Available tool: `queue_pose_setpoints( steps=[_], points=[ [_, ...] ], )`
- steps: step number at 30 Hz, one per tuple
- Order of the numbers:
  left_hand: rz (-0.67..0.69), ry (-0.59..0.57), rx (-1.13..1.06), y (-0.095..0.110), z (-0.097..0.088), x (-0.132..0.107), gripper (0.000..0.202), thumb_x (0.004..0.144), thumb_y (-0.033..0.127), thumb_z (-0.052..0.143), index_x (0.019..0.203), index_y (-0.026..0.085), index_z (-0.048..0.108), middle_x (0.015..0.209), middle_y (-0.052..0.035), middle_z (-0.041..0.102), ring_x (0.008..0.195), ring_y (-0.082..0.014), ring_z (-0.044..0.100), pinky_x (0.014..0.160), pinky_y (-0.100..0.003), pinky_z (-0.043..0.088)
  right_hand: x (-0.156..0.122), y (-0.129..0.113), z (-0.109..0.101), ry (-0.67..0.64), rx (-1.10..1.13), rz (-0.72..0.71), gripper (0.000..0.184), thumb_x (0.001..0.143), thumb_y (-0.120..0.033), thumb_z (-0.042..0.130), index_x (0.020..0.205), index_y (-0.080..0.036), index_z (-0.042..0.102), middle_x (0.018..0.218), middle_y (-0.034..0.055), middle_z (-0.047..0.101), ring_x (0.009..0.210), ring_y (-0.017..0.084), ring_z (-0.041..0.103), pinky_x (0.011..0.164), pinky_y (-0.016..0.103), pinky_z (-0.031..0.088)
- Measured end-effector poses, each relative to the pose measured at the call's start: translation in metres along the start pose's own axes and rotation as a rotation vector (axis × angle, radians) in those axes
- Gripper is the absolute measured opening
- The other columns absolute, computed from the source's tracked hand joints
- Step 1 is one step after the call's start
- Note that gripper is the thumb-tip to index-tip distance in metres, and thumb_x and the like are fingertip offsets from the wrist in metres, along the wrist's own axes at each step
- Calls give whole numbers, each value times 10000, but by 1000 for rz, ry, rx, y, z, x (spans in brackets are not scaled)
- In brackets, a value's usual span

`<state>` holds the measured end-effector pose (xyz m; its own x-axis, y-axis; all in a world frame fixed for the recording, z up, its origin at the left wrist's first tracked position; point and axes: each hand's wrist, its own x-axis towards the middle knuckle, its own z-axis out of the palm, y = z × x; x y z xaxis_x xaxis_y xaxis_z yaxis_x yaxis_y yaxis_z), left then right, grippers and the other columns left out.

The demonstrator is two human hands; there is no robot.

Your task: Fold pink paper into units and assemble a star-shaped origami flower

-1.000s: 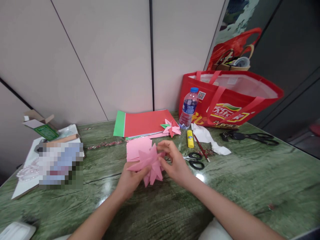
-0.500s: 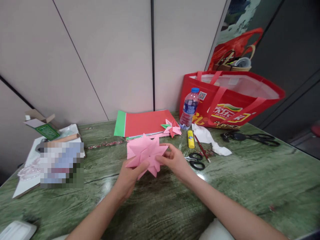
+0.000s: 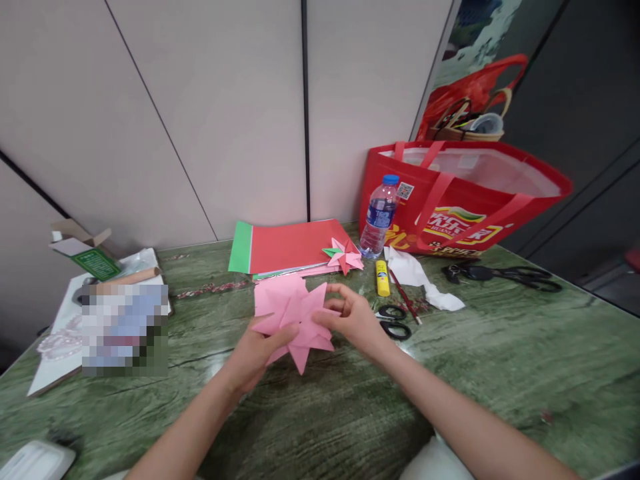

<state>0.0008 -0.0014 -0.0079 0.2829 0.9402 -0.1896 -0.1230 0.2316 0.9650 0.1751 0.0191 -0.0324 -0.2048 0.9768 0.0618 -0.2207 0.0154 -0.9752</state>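
A pink folded-paper star (image 3: 301,337) with several points is held above the table between both hands. My left hand (image 3: 260,353) grips its left side, thumb on the front face and fingers mostly hidden behind. On the right, my right hand (image 3: 350,317) pinches one of its points between thumb and fingers. Just behind the star lies a pink paper sheet (image 3: 275,290). Farther back, a smaller star in pink, red and green (image 3: 345,255) rests on a stack of red and green paper (image 3: 295,243).
Right of my hands lie black-handled scissors (image 3: 395,330), a yellow glue stick (image 3: 383,279), a dark red pencil (image 3: 406,298) and white tissue (image 3: 425,283). A water bottle (image 3: 379,220) stands before a red bag (image 3: 450,207). Far left are a green box (image 3: 95,260) and a white board (image 3: 43,377).
The pink star has turned in my hands, so its points lie at different angles and one now hangs lower. Both hands keep hold of it in nearly the same place.
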Motion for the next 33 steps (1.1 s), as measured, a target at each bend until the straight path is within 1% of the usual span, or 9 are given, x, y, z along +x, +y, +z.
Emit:
queue_pose_setpoints(
  steps=[5, 7, 9, 12, 15, 20, 24, 28, 33],
  points=[
    [69, 102, 115, -5, 3, 1, 217, 630, 289, 688, 760, 115, 683, 720, -51, 678, 671, -162, 572, 654, -268, 434, -3, 6, 5, 11, -185, -122, 404, 643, -263, 686, 965, -189, 453, 782, 14, 645, 694, 156, 612, 595, 266, 471],
    [109, 161, 224, -8, 2, 2, 187, 631, 298, 680, 642, 112, 660, 594, -14, 625, 571, -130, 517, 561, -230, 395, -3, 6, 5, 90, -279, -217, 475, 624, -262, 705, 1009, -196, 434, 877, 38, 626, 760, 169, 602, 637, 287, 480],
    [154, 234, 355, -9, 1, 3, 243, 629, 316, 668, 508, 118, 593, 464, 26, 518, 473, -96, 424, 469, -205, 316, -4, 4, 4, 214, -407, -354, 528, 608, -258, 720, 1048, -199, 434, 984, 66, 582, 833, 183, 576, 696, 318, 477],
    [208, 275, 501, -8, 2, 2, 347, 635, 336, 640, 400, 138, 479, 387, 53, 379, 421, -73, 316, 425, -202, 231, -7, -5, 3, 333, -603, -582, 360, 658, -239, 681, 974, -198, 513, 963, 62, 561, 895, 199, 536, 778, 349, 445],
    [238, 236, 538, -5, 6, 1, 347, 640, 329, 616, 393, 145, 458, 398, 48, 368, 429, -73, 296, 427, -203, 218, -13, -11, 6, 245, -670, -682, 210, 718, -193, 617, 911, -206, 537, 845, 33, 589, 824, 181, 551, 735, 318, 448],
    [310, 183, 539, -7, 7, 1, 261, 649, 275, 584, 437, 139, 517, 449, 43, 389, 465, -79, 298, 456, -196, 248, -17, -8, 11, 70, -766, -715, 177, 769, -136, 541, 933, -203, 534, 848, 46, 613, 801, 179, 553, 708, 313, 438],
    [321, 147, 571, -11, 4, 1, 227, 657, 220, 551, 447, 136, 527, 460, 42, 382, 485, -83, 306, 471, -189, 256, -15, -4, 10, 45, -836, -743, 155, 763, -84, 523, 870, -194, 540, 798, 37, 614, 752, 171, 542, 675, 303, 415],
    [330, 136, 564, -10, 4, 1, 167, 668, 171, 518, 528, 130, 600, 502, 33, 438, 508, -90, 337, 492, -187, 289, -14, -4, 8, 41, -878, -770, 125, 755, -81, 527, 814, -190, 544, 748, 25, 607, 715, 161, 529, 655, 297, 406],
    [342, 164, 553, -7, 7, 0, 180, 662, 171, 517, 539, 127, 641, 501, 28, 488, 493, -93, 359, 502, -193, 323, -14, -6, 9, -3, -916, -824, 129, 783, -108, 528, 818, -206, 603, 779, 35, 620, 775, 171, 513, 678, 313, 422]
  ],
)
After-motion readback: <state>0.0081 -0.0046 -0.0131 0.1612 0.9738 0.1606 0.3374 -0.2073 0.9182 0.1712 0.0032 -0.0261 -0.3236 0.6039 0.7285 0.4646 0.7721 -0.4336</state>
